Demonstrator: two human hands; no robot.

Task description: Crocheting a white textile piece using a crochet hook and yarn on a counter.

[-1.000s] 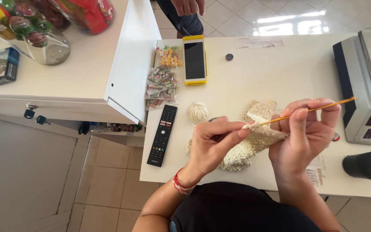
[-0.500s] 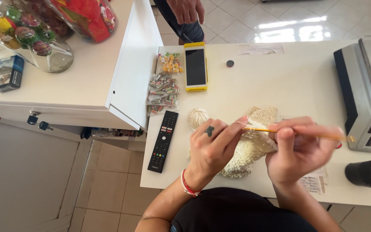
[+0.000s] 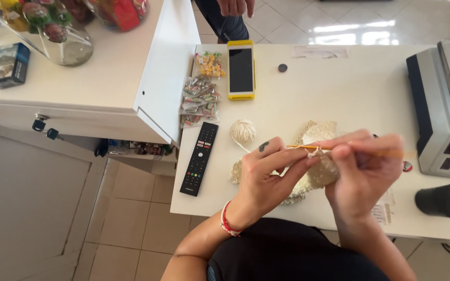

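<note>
My left hand [image 3: 267, 176] pinches a cream crocheted piece [image 3: 316, 171] and its yarn strand over the white table [image 3: 350, 88]. My right hand [image 3: 364, 170] grips a thin yellow crochet hook [image 3: 300, 148], whose tip pokes out to the left at the stitches between my fingers. A small ball of cream yarn [image 3: 243, 131] lies on the table just left of my hands, with its strand running toward the work. Much of the crocheted piece is hidden under my hands.
A black remote control [image 3: 199, 158] lies near the table's left edge. Behind it are bags of wrapped sweets [image 3: 200, 96] and a phone in a yellow case [image 3: 241, 69]. A grey weighing scale [image 3: 446, 109] stands at the right. Another person [image 3: 230, 13] stands beyond the table.
My hands have drawn closer together and the hook has tilted from pointing up-right to lying nearly level across the work. The right hand's fingers now cover most of the hook.
</note>
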